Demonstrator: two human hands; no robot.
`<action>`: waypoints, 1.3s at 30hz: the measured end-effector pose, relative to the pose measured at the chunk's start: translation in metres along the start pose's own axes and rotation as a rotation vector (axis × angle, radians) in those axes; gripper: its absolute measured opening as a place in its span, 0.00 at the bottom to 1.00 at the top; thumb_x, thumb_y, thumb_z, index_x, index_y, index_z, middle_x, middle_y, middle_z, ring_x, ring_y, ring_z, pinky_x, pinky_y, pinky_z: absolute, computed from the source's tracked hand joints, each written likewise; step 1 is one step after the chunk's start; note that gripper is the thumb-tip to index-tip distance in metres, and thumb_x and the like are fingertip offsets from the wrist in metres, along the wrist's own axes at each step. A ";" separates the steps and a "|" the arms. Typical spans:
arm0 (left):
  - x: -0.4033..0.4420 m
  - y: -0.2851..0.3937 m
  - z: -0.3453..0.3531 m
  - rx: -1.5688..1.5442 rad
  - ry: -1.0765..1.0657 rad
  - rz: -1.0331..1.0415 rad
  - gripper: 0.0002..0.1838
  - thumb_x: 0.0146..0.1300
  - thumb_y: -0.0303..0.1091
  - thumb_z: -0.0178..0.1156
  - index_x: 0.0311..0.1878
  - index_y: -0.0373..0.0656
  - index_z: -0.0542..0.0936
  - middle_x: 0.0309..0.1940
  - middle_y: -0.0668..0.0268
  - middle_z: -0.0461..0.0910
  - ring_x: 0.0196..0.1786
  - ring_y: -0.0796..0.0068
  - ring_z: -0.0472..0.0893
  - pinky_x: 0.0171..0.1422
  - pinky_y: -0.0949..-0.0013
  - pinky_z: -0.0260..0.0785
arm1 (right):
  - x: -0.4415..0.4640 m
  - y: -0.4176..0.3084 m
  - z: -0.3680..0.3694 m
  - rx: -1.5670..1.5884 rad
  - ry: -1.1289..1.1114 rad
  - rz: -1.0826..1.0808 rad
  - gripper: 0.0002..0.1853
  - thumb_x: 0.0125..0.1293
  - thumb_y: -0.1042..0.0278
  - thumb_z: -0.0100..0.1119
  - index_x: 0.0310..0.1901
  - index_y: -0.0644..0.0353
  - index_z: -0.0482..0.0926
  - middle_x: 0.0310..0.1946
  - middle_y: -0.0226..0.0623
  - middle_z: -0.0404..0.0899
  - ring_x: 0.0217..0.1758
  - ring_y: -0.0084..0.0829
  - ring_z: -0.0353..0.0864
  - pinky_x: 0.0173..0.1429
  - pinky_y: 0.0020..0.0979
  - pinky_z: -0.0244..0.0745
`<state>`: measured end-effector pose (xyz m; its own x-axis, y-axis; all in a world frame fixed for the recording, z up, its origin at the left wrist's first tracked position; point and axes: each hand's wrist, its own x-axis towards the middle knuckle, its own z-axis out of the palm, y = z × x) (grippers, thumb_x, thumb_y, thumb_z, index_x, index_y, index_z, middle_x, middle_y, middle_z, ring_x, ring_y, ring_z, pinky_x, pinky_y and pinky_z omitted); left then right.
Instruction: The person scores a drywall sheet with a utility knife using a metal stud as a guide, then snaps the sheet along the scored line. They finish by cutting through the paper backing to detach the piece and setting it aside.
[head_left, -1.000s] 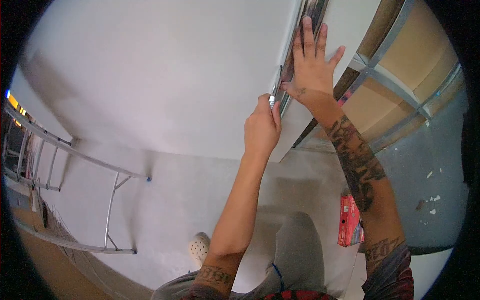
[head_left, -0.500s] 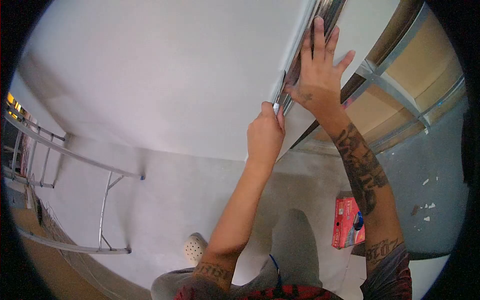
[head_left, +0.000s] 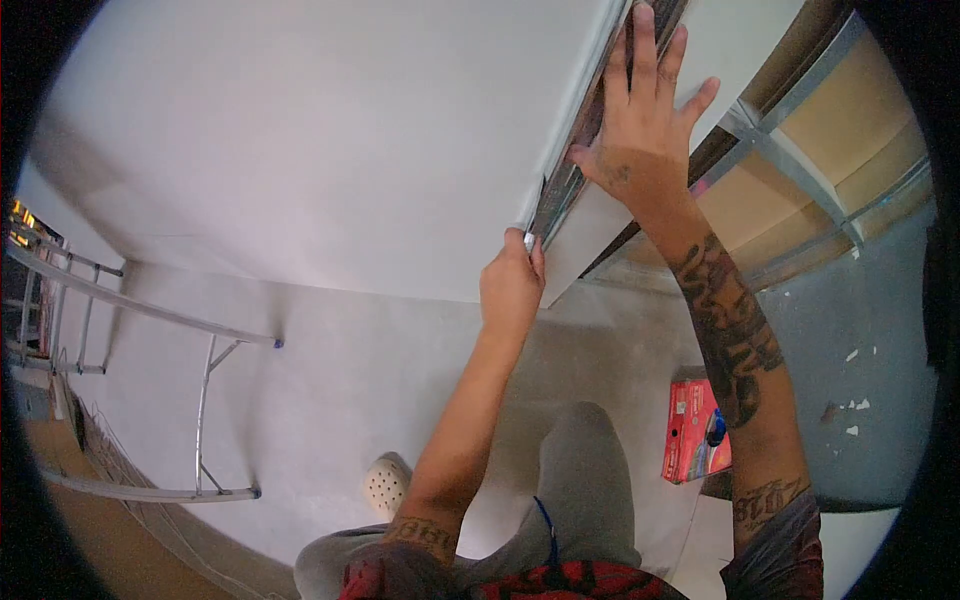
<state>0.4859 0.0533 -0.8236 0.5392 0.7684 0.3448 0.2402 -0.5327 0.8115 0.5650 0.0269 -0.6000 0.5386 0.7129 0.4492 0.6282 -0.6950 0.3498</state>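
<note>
My left hand (head_left: 512,290) is closed around a slim tool with a silvery end (head_left: 529,241); a thin dark blade-like tip rises from it along the edge of a large white panel (head_left: 330,150). Beside that edge runs a shiny metal strip (head_left: 562,195), slanting up to the right. Higher up, my right hand (head_left: 642,135) lies with fingers spread over the strip, its thumb at the panel side and its little finger side over a white surface. What the palm covers is hidden.
An aluminium ladder (head_left: 150,308) lies at the left. A red box (head_left: 692,432) sits on the floor by my right forearm. Metal framing with tan boards (head_left: 840,100) stands at the upper right. White scraps dot the grey surface at right. A beige clog (head_left: 386,487) shows below.
My left hand, with the tool, has moved down along the panel edge and slightly left. My right hand has shifted a little upward, still spread on the strip. The view has shifted slightly.
</note>
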 end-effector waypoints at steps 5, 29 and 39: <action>-0.031 -0.042 0.017 0.055 -0.076 -0.044 0.12 0.71 0.37 0.56 0.40 0.38 0.70 0.23 0.46 0.80 0.28 0.42 0.82 0.31 0.47 0.73 | 0.002 0.002 0.006 -0.025 -0.044 0.008 0.71 0.39 0.44 0.80 0.76 0.72 0.44 0.79 0.53 0.20 0.81 0.62 0.23 0.71 0.80 0.31; -0.083 -0.033 -0.054 -1.252 -0.233 -0.406 0.28 0.79 0.45 0.45 0.76 0.52 0.51 0.29 0.62 0.75 0.19 0.74 0.73 0.21 0.71 0.70 | -0.015 0.010 0.054 0.112 0.378 -0.154 0.62 0.40 0.46 0.80 0.76 0.55 0.55 0.82 0.36 0.31 0.82 0.55 0.35 0.60 0.89 0.46; -0.080 -0.028 -0.060 -1.235 -0.276 -0.262 0.31 0.79 0.41 0.45 0.78 0.50 0.46 0.32 0.63 0.75 0.27 0.75 0.75 0.28 0.71 0.69 | -0.017 0.001 0.041 0.017 0.198 -0.098 0.68 0.37 0.45 0.81 0.77 0.59 0.48 0.81 0.42 0.28 0.82 0.60 0.30 0.60 0.87 0.48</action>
<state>0.3883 0.0280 -0.8454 0.7732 0.6224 0.1220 -0.4575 0.4140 0.7870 0.5795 0.0176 -0.6412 0.3550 0.7433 0.5670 0.6821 -0.6207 0.3867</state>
